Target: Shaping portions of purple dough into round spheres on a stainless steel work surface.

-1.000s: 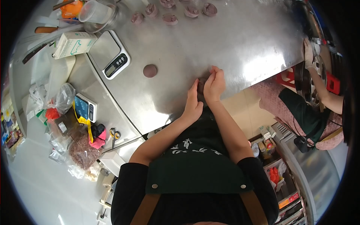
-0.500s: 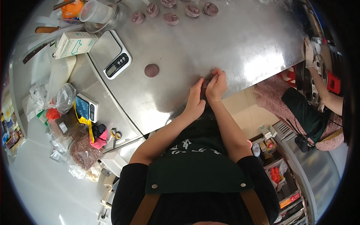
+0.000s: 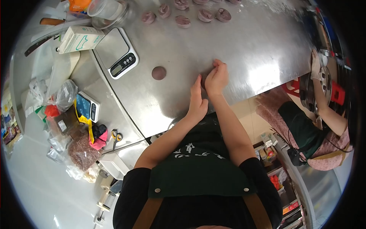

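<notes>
We press a small purple dough piece [image 3: 205, 81] at frame centre on the steel table [image 3: 259, 45]. Right hand [image 3: 217, 78] pinches it; left hand [image 3: 197, 101] lies open beside. Judgement: keep pressure even, matching the flat disc [image 3: 159, 73] to its left.

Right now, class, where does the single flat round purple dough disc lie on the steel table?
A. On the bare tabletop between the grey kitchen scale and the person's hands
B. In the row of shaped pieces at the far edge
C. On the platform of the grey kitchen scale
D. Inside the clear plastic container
A: the flat round purple dough disc lies alone on the steel table, right of the grey kitchen scale and left of the left hand and right hand.
</notes>
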The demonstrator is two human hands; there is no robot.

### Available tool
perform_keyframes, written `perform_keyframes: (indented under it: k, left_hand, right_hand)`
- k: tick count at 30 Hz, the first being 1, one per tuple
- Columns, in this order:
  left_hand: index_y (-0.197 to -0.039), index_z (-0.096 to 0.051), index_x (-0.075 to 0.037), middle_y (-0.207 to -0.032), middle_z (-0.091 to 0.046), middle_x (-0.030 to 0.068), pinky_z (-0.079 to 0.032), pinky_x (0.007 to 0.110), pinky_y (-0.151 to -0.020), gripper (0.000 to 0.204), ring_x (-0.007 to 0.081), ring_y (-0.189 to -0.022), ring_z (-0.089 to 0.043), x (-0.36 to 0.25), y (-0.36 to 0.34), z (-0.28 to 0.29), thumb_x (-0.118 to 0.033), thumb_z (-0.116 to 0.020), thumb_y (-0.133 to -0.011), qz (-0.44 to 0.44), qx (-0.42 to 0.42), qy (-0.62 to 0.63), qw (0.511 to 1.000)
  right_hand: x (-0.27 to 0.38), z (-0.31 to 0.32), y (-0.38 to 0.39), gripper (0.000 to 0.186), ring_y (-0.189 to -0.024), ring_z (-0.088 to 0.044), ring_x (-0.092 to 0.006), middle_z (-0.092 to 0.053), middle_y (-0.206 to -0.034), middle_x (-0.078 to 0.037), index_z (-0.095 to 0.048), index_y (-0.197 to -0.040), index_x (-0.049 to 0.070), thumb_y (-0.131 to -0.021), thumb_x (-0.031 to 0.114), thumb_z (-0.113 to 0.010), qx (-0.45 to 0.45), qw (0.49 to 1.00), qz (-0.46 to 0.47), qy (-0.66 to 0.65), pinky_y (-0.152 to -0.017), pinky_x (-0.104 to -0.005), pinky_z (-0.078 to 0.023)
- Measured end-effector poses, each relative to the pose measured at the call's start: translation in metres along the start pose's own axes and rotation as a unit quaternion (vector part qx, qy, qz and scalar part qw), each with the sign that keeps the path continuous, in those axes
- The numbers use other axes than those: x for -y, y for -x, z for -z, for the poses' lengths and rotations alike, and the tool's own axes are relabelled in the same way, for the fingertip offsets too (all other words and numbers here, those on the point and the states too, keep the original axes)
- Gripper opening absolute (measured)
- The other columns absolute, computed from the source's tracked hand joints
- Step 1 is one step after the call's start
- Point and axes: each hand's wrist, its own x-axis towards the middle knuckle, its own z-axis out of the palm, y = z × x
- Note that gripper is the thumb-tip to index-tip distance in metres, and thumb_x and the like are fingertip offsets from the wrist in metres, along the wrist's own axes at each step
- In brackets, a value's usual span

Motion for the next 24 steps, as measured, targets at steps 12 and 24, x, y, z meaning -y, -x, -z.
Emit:
perform_keyframes:
  k: [12, 24]
  left_hand:
    - [-0.144, -0.016, 0.004, -0.147, -0.022, 0.0220, -0.017, 0.040, -0.114, 0.077, 0.0327, -0.138, -0.021, 0.001, -0.015, 0.007, 0.009, -0.039, -0.071, 0.036, 0.047, 0.012, 0.998]
    - [-0.144, -0.015, 0.005, -0.149, -0.020, 0.0220, -0.016, 0.040, -0.115, 0.077, 0.0320, -0.140, -0.018, 0.001, -0.012, 0.007, 0.009, -0.038, -0.071, 0.085, 0.065, 0.033, 0.994]
  right_hand:
    - [0.006, 0.009, -0.001, 0.023, -0.080, -0.059, -0.0317, -0.060, -0.085, -0.010, -0.057, -0.103, 0.005, -0.081, 0.001, -0.050, 0.033, 0.989, -0.125, -0.072, -0.066, -0.0415, -0.045]
    - [-0.011, 0.011, 0.011, 0.022, -0.080, -0.059, -0.0287, -0.059, -0.084, -0.008, -0.058, -0.101, 0.005, -0.081, 0.000, -0.049, 0.030, 0.998, -0.058, 0.008, -0.067, -0.0398, -0.046]
